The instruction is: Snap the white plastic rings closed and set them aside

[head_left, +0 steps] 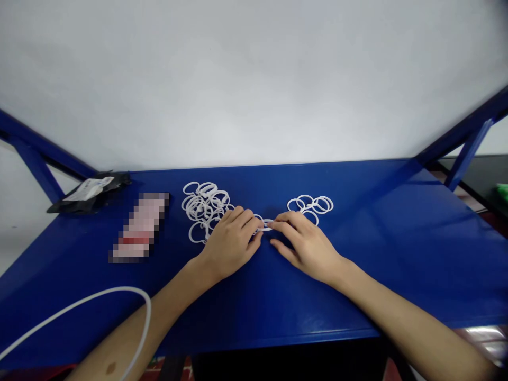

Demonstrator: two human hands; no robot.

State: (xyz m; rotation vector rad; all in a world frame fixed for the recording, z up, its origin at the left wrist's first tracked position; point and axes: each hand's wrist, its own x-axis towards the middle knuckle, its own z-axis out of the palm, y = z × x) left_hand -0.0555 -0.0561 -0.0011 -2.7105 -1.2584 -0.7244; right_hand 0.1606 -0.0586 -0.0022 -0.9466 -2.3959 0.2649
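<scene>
Both hands meet at the middle of the blue table (397,238). My left hand (232,241) is curled, its fingertips pinching a white ring (266,225). From the right, my right hand (305,243) grips the same ring with thumb and forefinger. A pile of several white rings (204,206) lies just beyond my left hand. A smaller group of white rings (313,204) lies beyond my right hand.
A black pouch with a white label (89,191) sits at the table's far left corner. A blurred pinkish packet (139,226) lies left of the ring pile. A white cable (79,304) loops over the near left edge. Blue frame struts (468,143) rise at both sides.
</scene>
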